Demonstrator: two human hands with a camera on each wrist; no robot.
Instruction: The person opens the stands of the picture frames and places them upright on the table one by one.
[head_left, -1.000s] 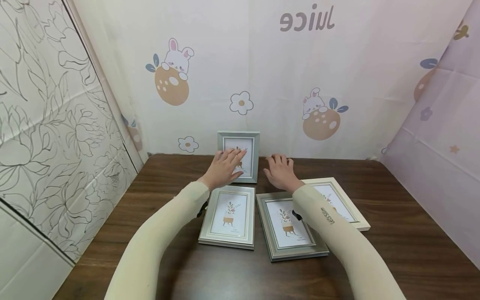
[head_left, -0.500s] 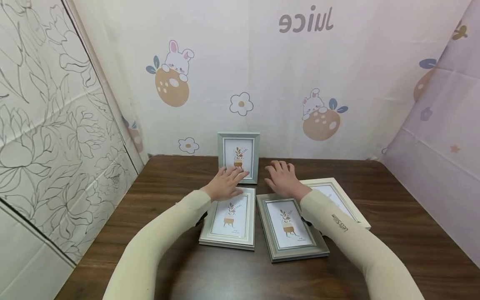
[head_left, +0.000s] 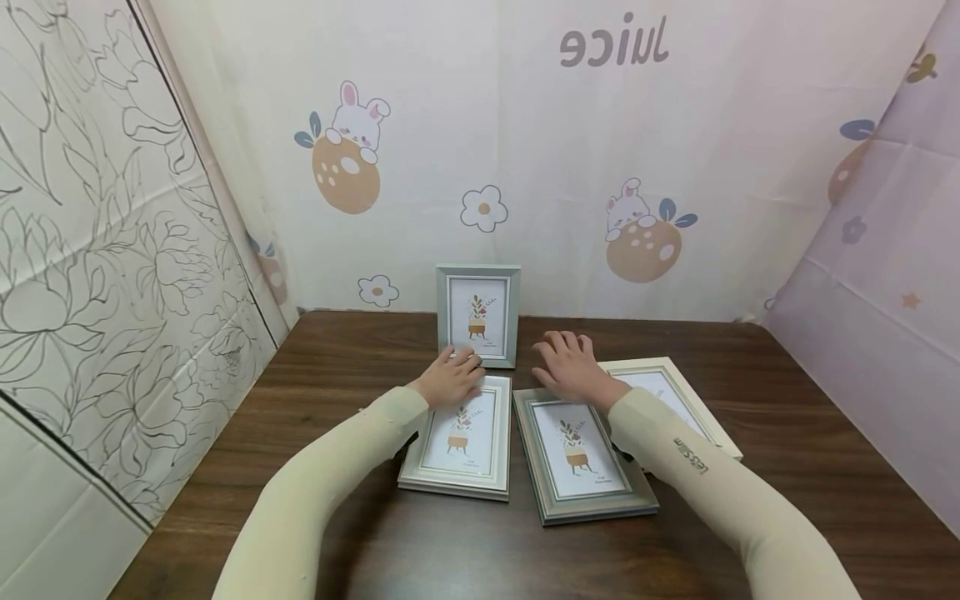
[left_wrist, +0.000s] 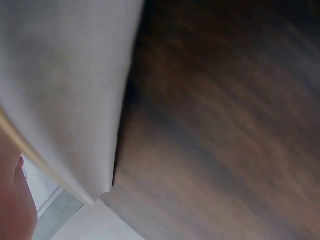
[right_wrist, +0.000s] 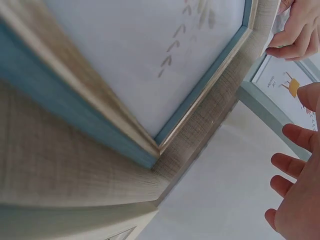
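Observation:
Several picture frames show a potted-plant print. The left hand (head_left: 452,379) is over the upper edge of a white picture frame (head_left: 491,467) lying flat, its fingers bent; no firm grip shows. The right hand (head_left: 570,367), fingers spread and slightly bent, is above the top of a grey-green picture frame (head_left: 555,508) lying tilted to its right. In the right wrist view, the right hand (right_wrist: 300,185) holds nothing, and the left hand (right_wrist: 300,32) is beyond the grey-green frame's edge. A pale blue-green picture frame (head_left: 507,333) stands upright behind both hands.
A cream picture frame (head_left: 705,408) lies at the right, partly under the right sleeve. All stand or lie on a dark wooden table (head_left: 360,542). A printed curtain (head_left: 555,242) hangs right behind the table's far edge; patterned panels (head_left: 97,250) close the left side.
The left hand has drawn back from in front of the upright frame to the white frame's upper edge. The right hand has shifted slightly towards the person. The frames have stayed put.

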